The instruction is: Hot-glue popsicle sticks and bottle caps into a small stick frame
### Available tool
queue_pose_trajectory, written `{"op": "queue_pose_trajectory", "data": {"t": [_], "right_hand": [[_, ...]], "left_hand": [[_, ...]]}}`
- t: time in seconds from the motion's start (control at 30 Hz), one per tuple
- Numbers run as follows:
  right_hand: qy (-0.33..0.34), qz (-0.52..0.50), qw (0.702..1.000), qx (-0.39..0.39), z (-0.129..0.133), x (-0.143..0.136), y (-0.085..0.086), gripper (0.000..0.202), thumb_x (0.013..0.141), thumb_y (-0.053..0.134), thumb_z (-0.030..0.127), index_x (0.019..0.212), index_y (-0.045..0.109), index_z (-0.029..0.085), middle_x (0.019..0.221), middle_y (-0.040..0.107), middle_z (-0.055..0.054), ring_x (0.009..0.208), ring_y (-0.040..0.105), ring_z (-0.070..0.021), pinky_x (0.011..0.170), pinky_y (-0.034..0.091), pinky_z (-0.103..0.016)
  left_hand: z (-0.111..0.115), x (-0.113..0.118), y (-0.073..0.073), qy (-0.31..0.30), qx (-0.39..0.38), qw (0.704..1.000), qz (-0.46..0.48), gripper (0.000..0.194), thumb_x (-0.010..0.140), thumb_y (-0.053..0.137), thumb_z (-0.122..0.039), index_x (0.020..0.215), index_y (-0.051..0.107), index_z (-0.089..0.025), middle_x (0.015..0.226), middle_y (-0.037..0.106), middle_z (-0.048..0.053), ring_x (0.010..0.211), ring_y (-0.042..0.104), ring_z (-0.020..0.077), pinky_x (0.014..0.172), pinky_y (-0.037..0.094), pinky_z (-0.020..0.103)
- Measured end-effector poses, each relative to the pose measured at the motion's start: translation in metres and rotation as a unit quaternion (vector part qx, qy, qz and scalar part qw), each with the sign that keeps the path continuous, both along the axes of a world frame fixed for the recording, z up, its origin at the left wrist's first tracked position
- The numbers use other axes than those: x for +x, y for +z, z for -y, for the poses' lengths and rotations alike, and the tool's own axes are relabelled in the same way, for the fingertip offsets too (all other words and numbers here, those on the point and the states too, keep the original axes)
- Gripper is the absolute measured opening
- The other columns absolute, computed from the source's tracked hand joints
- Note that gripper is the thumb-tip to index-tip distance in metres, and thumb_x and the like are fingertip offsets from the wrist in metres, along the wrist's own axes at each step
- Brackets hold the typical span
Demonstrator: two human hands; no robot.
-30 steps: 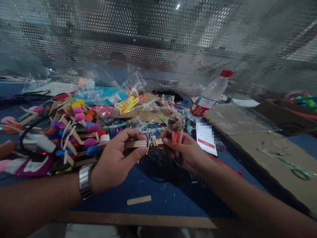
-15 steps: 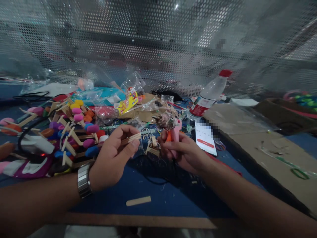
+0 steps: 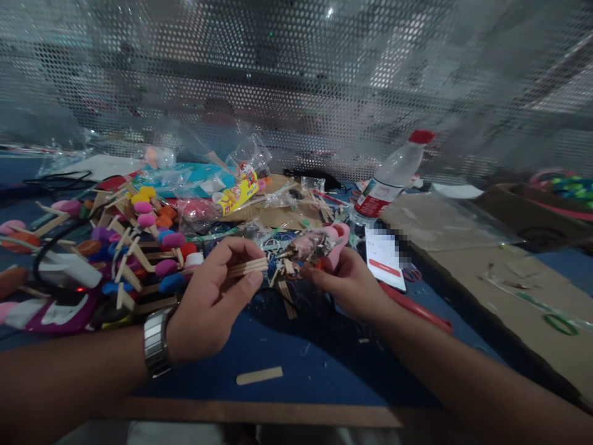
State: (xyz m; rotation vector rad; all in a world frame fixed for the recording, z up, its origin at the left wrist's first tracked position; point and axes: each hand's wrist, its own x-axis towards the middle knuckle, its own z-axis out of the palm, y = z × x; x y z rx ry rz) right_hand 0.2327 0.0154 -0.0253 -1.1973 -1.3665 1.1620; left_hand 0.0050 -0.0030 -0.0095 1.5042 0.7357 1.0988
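Note:
My left hand (image 3: 213, 296) is closed around a small stack of wooden craft sticks (image 3: 250, 267), their ends pointing right between thumb and fingers. My right hand (image 3: 354, 284) grips a pink hot glue gun (image 3: 315, 244) with an orange trigger. Its grimy, glue-crusted nozzle points left and slightly down, a short gap from the stick ends. Beneath the gun, short wooden stick pieces (image 3: 288, 298) lie on the blue tabletop (image 3: 306, 383), partly hidden by the gun. A single loose craft stick (image 3: 259, 376) rests near the front edge.
At left is a pile of stick pieces with coloured pads (image 3: 143, 247), beside a purple-and-white device (image 3: 60, 309). A bottle with a red cap (image 3: 382, 185) and a lit phone (image 3: 384, 256) stand and lie to the right. Cardboard (image 3: 523, 296) lies farther right.
The glue gun has tipped, its nozzle swinging down and left towards the craft sticks. My right hand has shifted slightly right. My left hand is nearly still.

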Motion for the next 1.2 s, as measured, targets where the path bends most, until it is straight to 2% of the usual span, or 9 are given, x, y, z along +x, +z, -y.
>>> {"op": "queue_pose_trajectory", "data": {"t": [0.17,0.5,1.2], "right_hand": [[0.013,0.014,1.000,0.003,0.0008,-0.0003,-0.0026,0.036,0.065,0.085,0.038,0.069,0.054,0.021,0.057,0.051,0.005,0.051,0.040,-0.0101,0.050,0.035,-0.026],[0.030,-0.035,0.999,0.011,0.0010,-0.0030,-0.0033,0.036,0.065,0.084,0.034,0.075,0.052,0.022,0.063,0.052,0.005,0.054,0.042,-0.0101,0.056,0.042,-0.028],[0.020,0.009,1.000,0.021,0.0011,-0.0021,-0.0024,0.033,0.068,0.076,0.034,0.071,0.045,0.023,0.056,0.045,0.007,0.050,0.039,-0.0096,0.049,0.035,-0.026]], "left_hand": [[0.0026,0.0005,0.0025,-0.002,0.016,1.000,-0.020,0.009,0.100,0.055,-0.028,0.108,0.052,-0.025,0.083,0.050,-0.002,0.067,0.043,0.0093,0.062,0.040,0.017],[0.0029,0.0006,0.0034,-0.008,0.019,0.999,-0.034,0.009,0.100,0.054,-0.030,0.107,0.052,-0.024,0.076,0.048,-0.004,0.064,0.041,0.0085,0.056,0.038,0.015],[0.0032,0.0012,0.0018,0.000,0.022,0.999,-0.027,0.011,0.100,0.055,-0.031,0.108,0.053,-0.024,0.077,0.050,-0.003,0.064,0.043,0.0086,0.057,0.039,0.016]]}}
